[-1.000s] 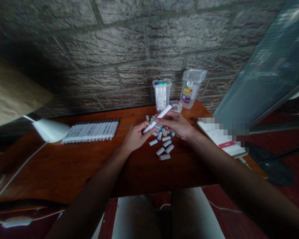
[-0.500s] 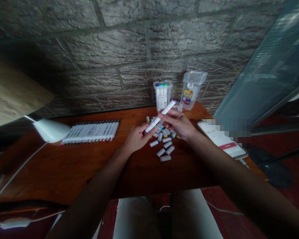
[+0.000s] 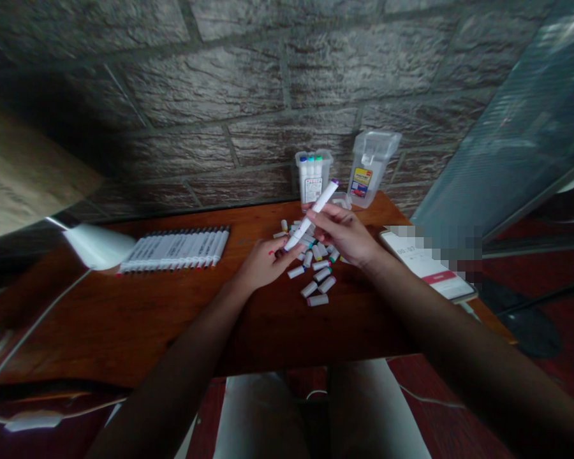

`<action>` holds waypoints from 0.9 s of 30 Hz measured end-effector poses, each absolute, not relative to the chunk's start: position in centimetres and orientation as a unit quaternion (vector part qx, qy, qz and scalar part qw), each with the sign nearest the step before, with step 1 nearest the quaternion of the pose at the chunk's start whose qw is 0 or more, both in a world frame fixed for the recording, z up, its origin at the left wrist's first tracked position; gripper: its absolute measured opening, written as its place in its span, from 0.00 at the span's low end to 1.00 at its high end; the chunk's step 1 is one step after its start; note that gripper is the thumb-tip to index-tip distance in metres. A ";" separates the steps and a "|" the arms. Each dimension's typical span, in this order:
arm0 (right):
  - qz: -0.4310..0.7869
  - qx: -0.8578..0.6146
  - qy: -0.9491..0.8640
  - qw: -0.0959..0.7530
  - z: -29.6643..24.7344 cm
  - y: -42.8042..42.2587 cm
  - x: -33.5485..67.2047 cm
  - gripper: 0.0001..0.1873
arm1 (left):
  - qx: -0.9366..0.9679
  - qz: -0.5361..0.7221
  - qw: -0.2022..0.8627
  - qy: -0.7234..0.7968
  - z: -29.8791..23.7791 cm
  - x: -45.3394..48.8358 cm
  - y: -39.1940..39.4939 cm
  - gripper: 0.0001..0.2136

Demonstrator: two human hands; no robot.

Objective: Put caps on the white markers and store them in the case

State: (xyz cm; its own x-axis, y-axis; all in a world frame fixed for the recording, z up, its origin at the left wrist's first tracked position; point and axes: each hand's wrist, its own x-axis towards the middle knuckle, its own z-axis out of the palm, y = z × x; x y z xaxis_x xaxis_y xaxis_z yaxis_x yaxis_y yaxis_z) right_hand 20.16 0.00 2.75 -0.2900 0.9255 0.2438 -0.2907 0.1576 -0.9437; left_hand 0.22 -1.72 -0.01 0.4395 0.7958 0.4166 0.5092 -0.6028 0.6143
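A white marker [image 3: 323,198] with purple at its ends is held slanted above the table, its upper end pointing right toward the wall. My right hand [image 3: 345,234] pinches it around the middle. At the lower end, my left hand [image 3: 264,262] has its fingers closed on the marker; a small red mark shows on the back of this hand. Below the hands lies a loose heap of white marker caps [image 3: 321,265] with coloured ends, partly hidden by my fingers. Off to the left, several markers [image 3: 176,248] without white caps lie side by side in a neat row.
At the wall, a clear plastic case [image 3: 314,189] holds three markers with blue, teal and green tops. Beside it stands a clear lid-like case [image 3: 366,172]. A phone [image 3: 428,264] lies at the right edge of the wooden table [image 3: 172,319]; a white lamp [image 3: 95,245] is left.
The marker has tilted a little more upright between my hands, and its lower end has shifted slightly right. Both hands keep their hold on it.
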 end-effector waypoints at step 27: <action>0.608 -0.316 -0.490 0.539 3.7 0.2 20.3 0.37 | 0.826 0.344 0.205 0.398 -0.1 0.3 -1.7 0.16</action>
State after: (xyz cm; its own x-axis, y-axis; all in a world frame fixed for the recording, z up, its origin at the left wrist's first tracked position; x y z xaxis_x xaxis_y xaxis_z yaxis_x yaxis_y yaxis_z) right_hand 20.26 0.16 3.72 -0.2192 0.9650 0.1438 -0.3456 0.0611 -0.9364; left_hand 0.32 -1.73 -0.10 0.4470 0.7976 0.4050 0.5156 -0.5998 0.6119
